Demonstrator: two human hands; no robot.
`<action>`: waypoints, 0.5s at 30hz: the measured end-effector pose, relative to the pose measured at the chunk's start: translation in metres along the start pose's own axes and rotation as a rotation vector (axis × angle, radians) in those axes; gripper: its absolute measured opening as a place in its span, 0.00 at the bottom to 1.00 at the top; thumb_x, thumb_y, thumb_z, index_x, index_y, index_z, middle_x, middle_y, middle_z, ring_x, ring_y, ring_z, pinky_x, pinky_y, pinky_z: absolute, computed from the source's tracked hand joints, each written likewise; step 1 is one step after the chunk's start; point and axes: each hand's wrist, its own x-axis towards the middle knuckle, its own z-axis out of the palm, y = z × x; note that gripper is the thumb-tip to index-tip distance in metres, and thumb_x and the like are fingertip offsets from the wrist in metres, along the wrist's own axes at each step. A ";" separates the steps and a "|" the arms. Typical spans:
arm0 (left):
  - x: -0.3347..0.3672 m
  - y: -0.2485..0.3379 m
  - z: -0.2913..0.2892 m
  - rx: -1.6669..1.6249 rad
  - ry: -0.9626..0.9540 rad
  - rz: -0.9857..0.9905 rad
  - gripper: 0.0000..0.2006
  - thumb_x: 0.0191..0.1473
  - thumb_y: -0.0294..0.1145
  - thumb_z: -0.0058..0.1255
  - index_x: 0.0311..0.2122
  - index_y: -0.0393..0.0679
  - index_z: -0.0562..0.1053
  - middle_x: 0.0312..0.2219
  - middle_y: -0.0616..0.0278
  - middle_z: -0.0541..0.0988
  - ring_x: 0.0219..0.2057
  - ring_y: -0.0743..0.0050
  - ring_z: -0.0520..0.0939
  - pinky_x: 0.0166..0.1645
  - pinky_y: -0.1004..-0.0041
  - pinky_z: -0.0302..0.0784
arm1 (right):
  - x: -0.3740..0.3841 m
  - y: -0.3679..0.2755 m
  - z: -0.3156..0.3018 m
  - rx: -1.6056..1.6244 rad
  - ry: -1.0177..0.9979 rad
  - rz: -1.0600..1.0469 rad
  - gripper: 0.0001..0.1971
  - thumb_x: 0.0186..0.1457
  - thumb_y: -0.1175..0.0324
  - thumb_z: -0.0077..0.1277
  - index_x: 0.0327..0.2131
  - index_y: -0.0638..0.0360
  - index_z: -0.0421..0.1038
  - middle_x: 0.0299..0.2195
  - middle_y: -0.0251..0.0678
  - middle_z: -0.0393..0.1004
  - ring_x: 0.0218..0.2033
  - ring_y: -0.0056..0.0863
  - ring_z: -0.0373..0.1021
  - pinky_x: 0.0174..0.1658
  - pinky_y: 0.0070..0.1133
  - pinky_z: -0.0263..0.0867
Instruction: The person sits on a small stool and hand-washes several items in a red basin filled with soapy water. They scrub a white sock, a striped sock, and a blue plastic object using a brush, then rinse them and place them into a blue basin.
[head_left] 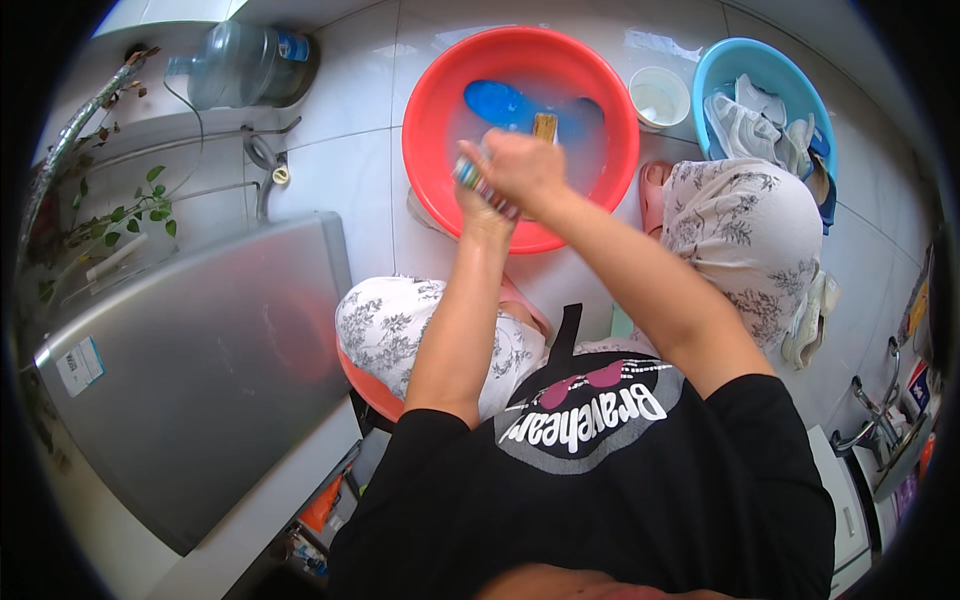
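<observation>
Both hands meet over the near part of a red basin (420, 150) of cloudy water. My left hand (478, 208) is closed around a small thing with coloured stripes (484, 186); its kind does not show. My right hand (527, 168) is closed and pressed up against the left. What its fingers hold, if anything, is hidden. Just beyond the right knuckles stands out a block-like wooden piece (545, 127), perhaps a brush end; I cannot tell whether the hand grips it. Farther in, a blue, sole-shaped thing (497, 103) lies partly under the water.
A white bucket (659, 97) stands right of the basin, beside a light blue tub (715, 75) of white shoes (750, 125). More pale shoes (808, 320) lie on the tiles at right. A grey appliance (200, 370) and a large water bottle (245, 65) are at left.
</observation>
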 end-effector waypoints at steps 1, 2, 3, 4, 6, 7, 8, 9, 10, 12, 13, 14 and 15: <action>0.041 -0.004 -0.053 -0.107 -0.466 0.180 0.18 0.58 0.55 0.40 0.38 0.53 0.72 0.25 0.70 0.69 0.27 0.73 0.71 0.31 0.71 0.70 | -0.012 -0.033 -0.008 0.164 0.090 -0.112 0.21 0.53 0.45 0.47 0.20 0.52 0.68 0.18 0.38 0.73 0.20 0.37 0.72 0.21 0.33 0.66; 0.039 -0.003 -0.057 -0.193 -0.551 0.183 0.18 0.59 0.56 0.39 0.37 0.53 0.71 0.25 0.71 0.69 0.26 0.73 0.70 0.31 0.72 0.70 | -0.021 -0.041 -0.014 0.121 -0.012 -0.170 0.21 0.53 0.45 0.47 0.21 0.52 0.69 0.19 0.38 0.74 0.21 0.38 0.72 0.22 0.34 0.66; 0.035 0.001 -0.056 -0.278 -0.645 0.187 0.18 0.59 0.56 0.39 0.35 0.53 0.71 0.24 0.71 0.68 0.24 0.74 0.69 0.31 0.73 0.69 | -0.025 -0.047 -0.018 0.073 -0.105 -0.230 0.21 0.53 0.44 0.47 0.22 0.53 0.69 0.20 0.39 0.74 0.22 0.39 0.73 0.22 0.34 0.66; 0.044 0.001 -0.066 -0.185 -0.662 0.202 0.18 0.59 0.56 0.38 0.34 0.53 0.70 0.23 0.71 0.68 0.23 0.74 0.70 0.30 0.73 0.70 | -0.027 -0.053 -0.022 0.034 -0.199 -0.293 0.21 0.53 0.44 0.48 0.23 0.53 0.69 0.21 0.40 0.74 0.23 0.41 0.73 0.23 0.35 0.67; 0.040 -0.001 -0.051 -0.181 -0.366 0.042 0.24 0.61 0.57 0.32 0.37 0.46 0.70 0.32 0.62 0.76 0.29 0.68 0.77 0.36 0.65 0.76 | -0.004 -0.021 -0.019 0.063 -0.323 0.073 0.24 0.54 0.43 0.44 0.28 0.56 0.70 0.27 0.46 0.76 0.29 0.42 0.74 0.27 0.35 0.68; 0.029 -0.002 -0.027 -0.159 -0.253 0.028 0.22 0.61 0.56 0.33 0.39 0.48 0.71 0.32 0.65 0.77 0.30 0.70 0.78 0.35 0.65 0.77 | 0.014 -0.001 -0.017 0.080 -0.365 0.257 0.25 0.55 0.42 0.43 0.31 0.58 0.71 0.31 0.49 0.76 0.32 0.42 0.75 0.30 0.36 0.69; 0.019 -0.004 -0.017 -0.141 -0.123 0.014 0.21 0.61 0.55 0.34 0.41 0.49 0.71 0.31 0.69 0.77 0.30 0.72 0.79 0.35 0.66 0.78 | 0.020 0.008 -0.025 0.144 -0.386 0.392 0.27 0.53 0.40 0.44 0.30 0.60 0.70 0.33 0.51 0.76 0.33 0.45 0.74 0.33 0.37 0.69; 0.022 0.001 -0.019 -0.146 -0.151 -0.006 0.25 0.60 0.58 0.33 0.44 0.47 0.70 0.36 0.63 0.78 0.34 0.66 0.80 0.39 0.64 0.79 | 0.018 0.021 -0.010 0.324 -0.347 0.421 0.26 0.52 0.41 0.48 0.30 0.60 0.69 0.32 0.49 0.76 0.31 0.41 0.74 0.33 0.33 0.69; 0.023 0.011 -0.015 -0.111 -0.171 0.028 0.26 0.59 0.60 0.34 0.46 0.47 0.69 0.37 0.60 0.77 0.36 0.64 0.79 0.42 0.63 0.78 | 0.017 0.033 0.000 0.497 -0.291 0.450 0.26 0.51 0.43 0.51 0.30 0.61 0.69 0.31 0.47 0.76 0.30 0.37 0.74 0.32 0.30 0.69; 0.016 0.038 -0.020 -0.071 -0.176 0.118 0.30 0.56 0.64 0.35 0.50 0.48 0.67 0.41 0.56 0.76 0.41 0.59 0.78 0.48 0.60 0.76 | 0.019 0.024 -0.011 1.009 -0.249 0.660 0.21 0.49 0.50 0.58 0.31 0.61 0.69 0.28 0.38 0.74 0.28 0.25 0.71 0.31 0.22 0.67; 0.016 0.045 -0.023 -0.101 -0.229 0.181 0.32 0.54 0.65 0.37 0.51 0.46 0.67 0.42 0.56 0.75 0.43 0.58 0.77 0.50 0.58 0.74 | 0.023 0.027 -0.012 1.222 -0.251 0.691 0.18 0.48 0.57 0.62 0.31 0.60 0.68 0.28 0.32 0.71 0.27 0.16 0.67 0.29 0.18 0.65; 0.018 0.051 -0.026 -0.130 -0.283 0.243 0.34 0.53 0.66 0.40 0.51 0.45 0.66 0.43 0.57 0.75 0.45 0.57 0.76 0.52 0.57 0.72 | 0.025 0.029 -0.014 1.386 -0.313 0.678 0.18 0.50 0.56 0.59 0.33 0.61 0.69 0.29 0.32 0.72 0.27 0.17 0.68 0.28 0.18 0.64; 0.018 0.053 -0.028 -0.160 -0.337 0.305 0.36 0.51 0.67 0.42 0.51 0.43 0.66 0.44 0.57 0.74 0.47 0.57 0.74 0.54 0.56 0.70 | 0.024 0.030 -0.015 1.442 -0.331 0.670 0.17 0.51 0.57 0.59 0.34 0.61 0.70 0.29 0.31 0.72 0.27 0.17 0.68 0.28 0.18 0.64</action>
